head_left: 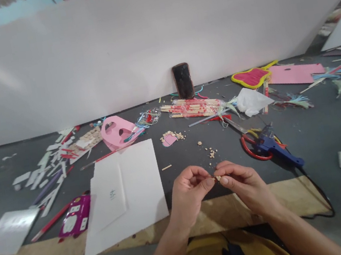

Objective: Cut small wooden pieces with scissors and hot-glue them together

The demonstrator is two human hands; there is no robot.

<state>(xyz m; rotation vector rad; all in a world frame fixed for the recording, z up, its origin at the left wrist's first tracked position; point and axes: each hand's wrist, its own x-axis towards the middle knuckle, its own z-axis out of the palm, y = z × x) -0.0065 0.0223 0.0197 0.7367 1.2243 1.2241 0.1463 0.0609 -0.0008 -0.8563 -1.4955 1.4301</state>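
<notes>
Near the table's front edge, my left hand (pixel 191 192) and my right hand (pixel 241 180) meet with their fingertips pinched close together. Between thumb and fingers my right hand holds a small light-coloured piece (pixel 218 178). The fingertips of my left hand are pressed together beside it; what they hold is too small to make out. Just beyond the hands lie several tiny beige pieces (pixel 211 152). Farther back, more such pieces (pixel 177 135) surround a small pink shape (pixel 169 140). A short thin stick (pixel 166 167) rests left of the loose pieces.
White sheets (pixel 141 185) lie to the left, with a purple packet (pixel 75 215) beside them. On the right are red-handled scissors (pixel 257 157) and a blue glue gun (pixel 276 150) with a cable. Behind, a phone (pixel 183 81) leans on the white wall near bundled sticks (pixel 193 108).
</notes>
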